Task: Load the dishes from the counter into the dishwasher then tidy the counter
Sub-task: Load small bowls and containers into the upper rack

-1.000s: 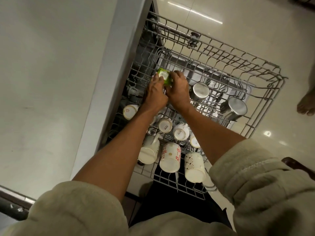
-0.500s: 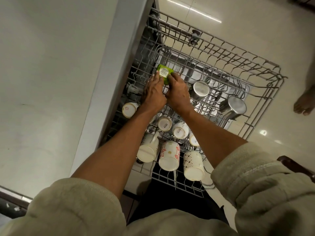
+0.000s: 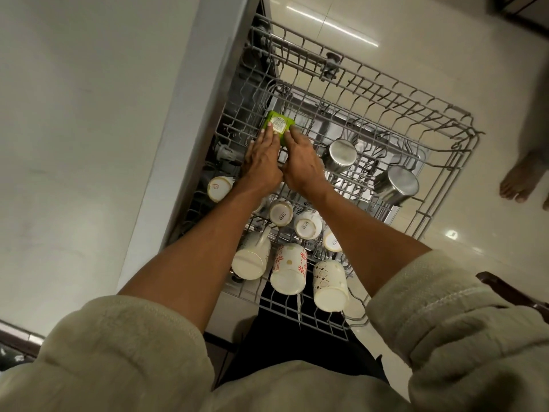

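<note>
A small green container (image 3: 278, 125) with a white barcode label on its base sits upside down on the far left part of the pulled-out wire dishwasher rack (image 3: 445, 120). My left hand (image 3: 261, 162) and my right hand (image 3: 301, 165) both rest their fingertips on it, one on each side. Several white mugs lie upside down in the near part of the rack, among them a red-flowered mug (image 3: 289, 269) and a plain white mug (image 3: 252, 257). Two steel cups (image 3: 341, 154) (image 3: 398, 182) stand inverted to the right of my hands.
The pale counter top (image 3: 74, 144) runs along the left, its edge right beside the rack. Glossy floor tiles (image 3: 416, 55) lie beyond and to the right. Another person's bare foot (image 3: 523, 179) stands at the right edge. A dark wooden piece (image 3: 517, 292) shows near my right sleeve.
Both hands have pushed the green container a little farther from me and to the left along the rack; its labelled base now faces up more squarely.
</note>
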Demonstrator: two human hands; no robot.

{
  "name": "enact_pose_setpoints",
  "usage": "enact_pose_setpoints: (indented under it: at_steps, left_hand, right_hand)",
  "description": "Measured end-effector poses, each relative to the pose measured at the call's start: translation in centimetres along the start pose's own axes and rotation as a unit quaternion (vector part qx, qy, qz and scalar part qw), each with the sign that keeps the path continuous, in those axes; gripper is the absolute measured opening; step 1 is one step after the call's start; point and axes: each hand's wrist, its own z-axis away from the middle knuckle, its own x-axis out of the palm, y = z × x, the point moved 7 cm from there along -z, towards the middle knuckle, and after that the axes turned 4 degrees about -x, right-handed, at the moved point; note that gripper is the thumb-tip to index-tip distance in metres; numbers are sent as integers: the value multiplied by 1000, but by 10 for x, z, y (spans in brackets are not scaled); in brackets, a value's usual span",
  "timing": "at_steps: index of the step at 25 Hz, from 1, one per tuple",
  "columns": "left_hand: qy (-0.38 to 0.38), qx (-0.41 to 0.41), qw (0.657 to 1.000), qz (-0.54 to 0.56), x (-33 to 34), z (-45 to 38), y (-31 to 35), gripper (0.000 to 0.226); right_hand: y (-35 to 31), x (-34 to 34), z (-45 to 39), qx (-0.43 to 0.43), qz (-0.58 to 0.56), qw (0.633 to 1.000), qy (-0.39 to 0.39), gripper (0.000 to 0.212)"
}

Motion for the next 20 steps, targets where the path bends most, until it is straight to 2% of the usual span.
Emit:
enact_pose_setpoints:
  at_steps: [4,8,11,16,20]
  left_hand:
    - [-16,9,1000,-13,-4,2,1,90]
    - [0,14,1000,-16,-3,18,1,86]
    - [27,27,999,-6,-2,43,6,83]
    - [67,53,996,8,-17,104,19,80]
    - [138,73,987,31,-39,161,24,74]
  right_hand:
    - [-2,-4,3,-10,8,1000,-21,82]
    - [-13,-12,27,-21,20,999,-16,75]
    - [-27,-26,52,-53,52,997,-2,66]
    - [-58,-60,103,-95,85,991,28,64]
    - [-95,-86,146,-132,109,983,62,62]
